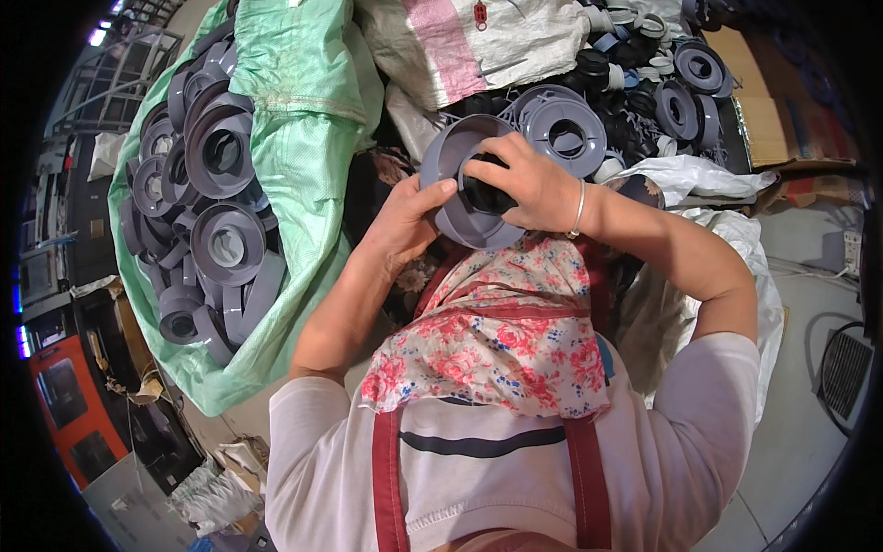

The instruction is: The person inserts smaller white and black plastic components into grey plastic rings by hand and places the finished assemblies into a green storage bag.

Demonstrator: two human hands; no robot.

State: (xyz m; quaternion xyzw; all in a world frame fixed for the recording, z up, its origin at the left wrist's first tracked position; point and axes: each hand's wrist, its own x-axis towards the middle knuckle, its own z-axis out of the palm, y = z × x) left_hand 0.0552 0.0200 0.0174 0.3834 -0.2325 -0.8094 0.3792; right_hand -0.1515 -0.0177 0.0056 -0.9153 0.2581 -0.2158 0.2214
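In front of my lap I hold a round grey plastic housing [476, 234], wide-rimmed and tilted. My left hand [405, 221] grips its left side, thumb on the rim. Inside the opening sits a black round insert [484, 195]; the fingers of my right hand [535, 190] are bent into the opening and closed on this insert. Part of the insert is covered by those fingers. Just beyond my right hand lies another grey flanged housing [563, 129] with a dark centre.
At the left a green woven sack [308, 147] is full of grey plastic housings [221, 152]. A white woven sack [524, 41] with a pink stripe lies ahead. Right of it are heaped black parts and white rings [651, 26]. Cardboard [768, 129] and white plastic sheeting [685, 173] lie farther right.
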